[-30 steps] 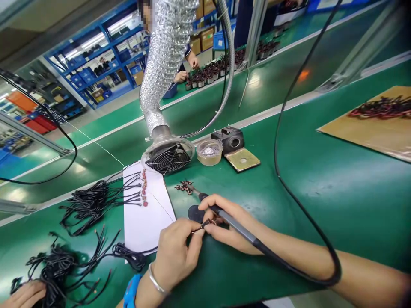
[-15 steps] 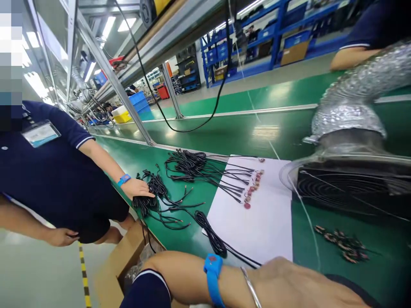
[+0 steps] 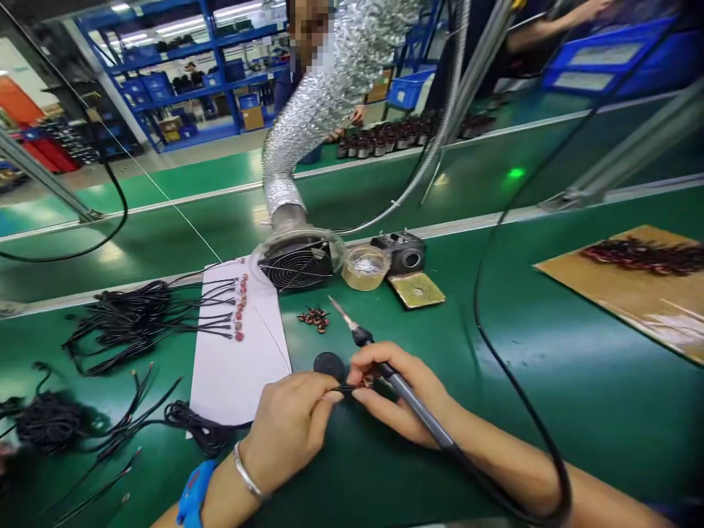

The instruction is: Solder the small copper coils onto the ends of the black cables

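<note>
My left hand [image 3: 294,418], with a blue wrist strap and a silver bangle, pinches a black cable [image 3: 347,388] near its end between thumb and forefinger. Facing it, my right hand [image 3: 404,396] has a soldering iron [image 3: 412,405] lying across it, tip pointing up and left, away from the cable. The right thumb and forefinger also pinch close to the cable's end, where a small coppery bit shows; its details are hidden by the fingers. Just behind the fingertips lies a round black disc [image 3: 328,364]. A small heap of coppery parts [image 3: 314,318] sits beyond it.
Left lie a white sheet [image 3: 247,378] bearing reddish discs, bundled black cables [image 3: 132,315] and a coiled cable [image 3: 201,425]. A fan [image 3: 300,264] under a foil duct [image 3: 330,88], a round tub [image 3: 366,271] and a yellow pad [image 3: 416,290] stand behind. A brown board [image 3: 616,282] lies right.
The view has swung right and the co-worker at the left is mostly gone from it. Both my hands, the soldering iron and the cable end now show; before, only my left forearm and blurred hand did.
</note>
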`<state>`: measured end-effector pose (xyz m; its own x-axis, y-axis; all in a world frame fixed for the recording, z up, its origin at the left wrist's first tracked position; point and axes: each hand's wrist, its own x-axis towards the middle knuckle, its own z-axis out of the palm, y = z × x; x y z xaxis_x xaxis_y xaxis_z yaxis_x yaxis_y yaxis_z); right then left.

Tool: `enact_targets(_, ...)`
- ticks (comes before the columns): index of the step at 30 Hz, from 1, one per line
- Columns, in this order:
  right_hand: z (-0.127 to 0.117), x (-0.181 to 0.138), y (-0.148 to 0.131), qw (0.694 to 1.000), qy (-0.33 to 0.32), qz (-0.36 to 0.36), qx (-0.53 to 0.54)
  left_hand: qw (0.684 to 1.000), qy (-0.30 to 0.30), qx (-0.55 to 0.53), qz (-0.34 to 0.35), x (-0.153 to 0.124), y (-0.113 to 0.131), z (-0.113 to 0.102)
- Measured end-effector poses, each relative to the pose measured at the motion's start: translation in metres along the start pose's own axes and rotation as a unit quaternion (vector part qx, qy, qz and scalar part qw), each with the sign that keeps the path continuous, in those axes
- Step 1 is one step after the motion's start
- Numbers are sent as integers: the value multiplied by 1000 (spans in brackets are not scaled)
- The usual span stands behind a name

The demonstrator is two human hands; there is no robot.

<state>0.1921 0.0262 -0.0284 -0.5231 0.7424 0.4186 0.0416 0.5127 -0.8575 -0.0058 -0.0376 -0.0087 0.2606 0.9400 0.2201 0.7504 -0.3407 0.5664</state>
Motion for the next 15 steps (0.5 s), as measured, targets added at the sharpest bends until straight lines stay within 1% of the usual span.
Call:
enact_targets(4, 5, 1, 2, 999, 14, -29, -9, 1000, 12, 16, 22, -3, -2, 1)
enact_targets(9, 1, -4, 5, 997, 19, -64, -28, 998, 18, 36, 38, -4, -2, 2)
enact_targets(13, 0, -5, 2, 991, 22, -116, -63, 998, 12, 40, 44, -1, 9, 3)
enact_targets(15, 0, -11, 3, 988, 28, -134, -68, 996, 10, 68, 51, -1, 15, -6)
